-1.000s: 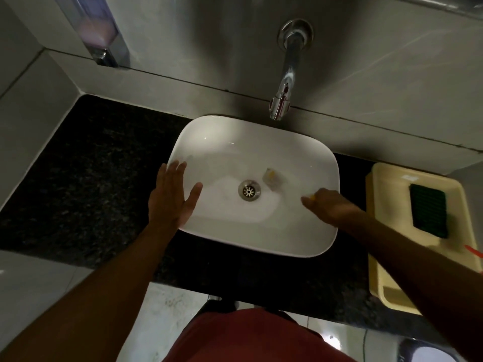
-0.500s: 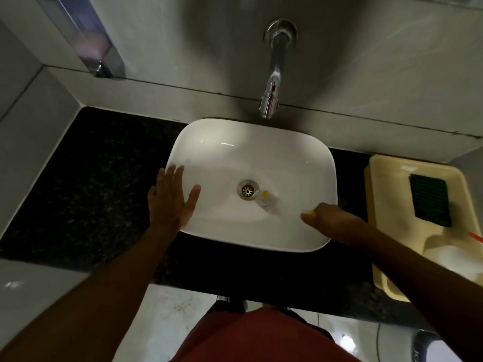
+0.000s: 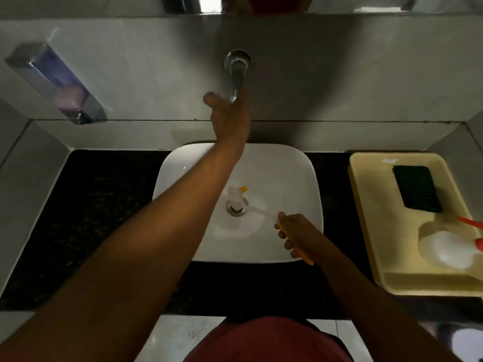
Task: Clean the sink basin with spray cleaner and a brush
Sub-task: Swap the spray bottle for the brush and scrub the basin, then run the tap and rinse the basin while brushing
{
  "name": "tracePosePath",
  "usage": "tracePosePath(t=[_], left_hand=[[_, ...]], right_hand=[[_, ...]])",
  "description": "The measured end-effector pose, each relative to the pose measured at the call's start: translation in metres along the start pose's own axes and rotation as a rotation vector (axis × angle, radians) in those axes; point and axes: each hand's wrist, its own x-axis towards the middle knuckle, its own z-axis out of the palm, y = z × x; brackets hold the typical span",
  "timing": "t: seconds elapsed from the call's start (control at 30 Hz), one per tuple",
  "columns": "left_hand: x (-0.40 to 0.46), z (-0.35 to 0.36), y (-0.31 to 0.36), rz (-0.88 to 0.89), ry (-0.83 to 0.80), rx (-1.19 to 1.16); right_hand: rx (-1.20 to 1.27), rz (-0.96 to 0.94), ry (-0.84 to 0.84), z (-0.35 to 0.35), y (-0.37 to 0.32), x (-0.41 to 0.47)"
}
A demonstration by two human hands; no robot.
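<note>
Head view: left hand (image 3: 230,113) is reaching the tap (image 3: 236,74), fingers curled at the spout, grip unclear. Right hand (image 3: 295,235) is gripping the brush (image 3: 239,195), head over the drain (image 3: 236,208) in the sink (image 3: 287,178). Looks like scrubbing mostly done, rinsing left.

We find no legible text, brand, number or sign on any item in view. One entry only: a small pale sticker (image 3: 388,160) on the far rim of the yellow tray (image 3: 366,194), too small and blurred for us to read. We note no lettering on the wall-mounted soap dispenser (image 3: 56,83), the tap (image 3: 236,74), the white basin (image 3: 300,173) or the brush (image 3: 241,198); their surfaces show plain.
</note>
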Motion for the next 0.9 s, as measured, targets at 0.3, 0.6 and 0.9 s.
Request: tracePosePath(t=[0.3, 0.6, 0.9], left_hand=[[0.024, -0.008, -0.003, -0.133, -0.292, -0.032], [0.012, -0.024, 0.008, 0.161, -0.264, 0.502], [0.005, -0.019, 0.007, 0.083, -0.354, 0.209]], right_hand=[[0.314, 0.209, -0.171, -0.002, 0.010, 0.010], [0.325, 0.224, -0.174, 0.018, 0.010, 0.017], [0.490, 0.226, -0.263, 0.019, 0.005, 0.014]])
